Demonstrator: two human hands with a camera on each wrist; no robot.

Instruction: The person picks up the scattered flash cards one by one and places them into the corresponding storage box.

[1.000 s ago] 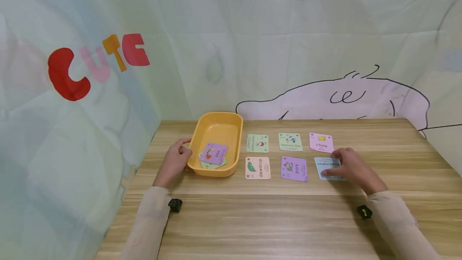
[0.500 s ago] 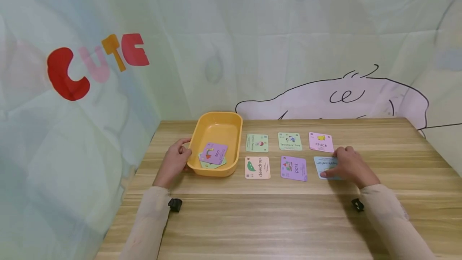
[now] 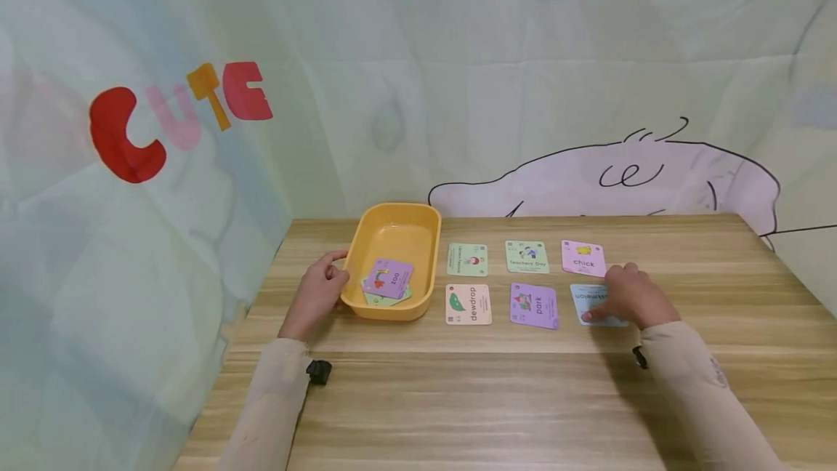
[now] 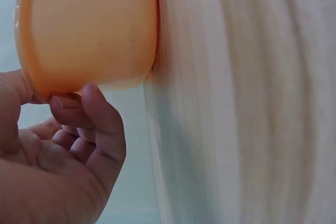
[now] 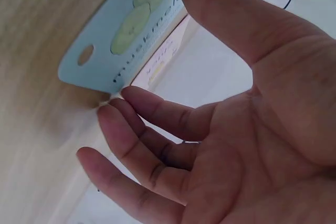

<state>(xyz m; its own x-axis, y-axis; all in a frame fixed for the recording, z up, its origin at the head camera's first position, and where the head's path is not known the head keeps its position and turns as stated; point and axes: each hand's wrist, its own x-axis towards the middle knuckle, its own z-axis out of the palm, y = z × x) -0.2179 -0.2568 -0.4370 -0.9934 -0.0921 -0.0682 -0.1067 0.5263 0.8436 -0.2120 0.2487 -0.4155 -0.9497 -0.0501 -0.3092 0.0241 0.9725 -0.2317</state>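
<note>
At the left rim of the yellow tray [image 3: 389, 227], my left hand [image 3: 312, 298] grips the edge; in the left wrist view its thumb and curled fingers [image 4: 105, 124] hold the rim of the tray [image 4: 94, 30]. My right hand [image 3: 639, 298] is over the blue muskmelon card [image 3: 585, 298], covering its right part. The right wrist view has the thumb at one end of this card [image 5: 128, 32] and fingertips [image 5: 134, 93] at its corner, pinching it across. The card lies about level with the table.
Inside the tray a purple zoo card [image 3: 388, 278] overlaps a green card [image 3: 387, 302]. Between tray and right hand lie a dewdrop card [image 3: 468, 304], a park card [image 3: 533, 305] and two green cards, with a pink chick card [image 3: 583, 259] behind. A curtain hangs behind the table.
My right wrist and forearm have swung left, and the right hand has shifted slightly over the muskmelon card. My left hand and the tray hold their place.
</note>
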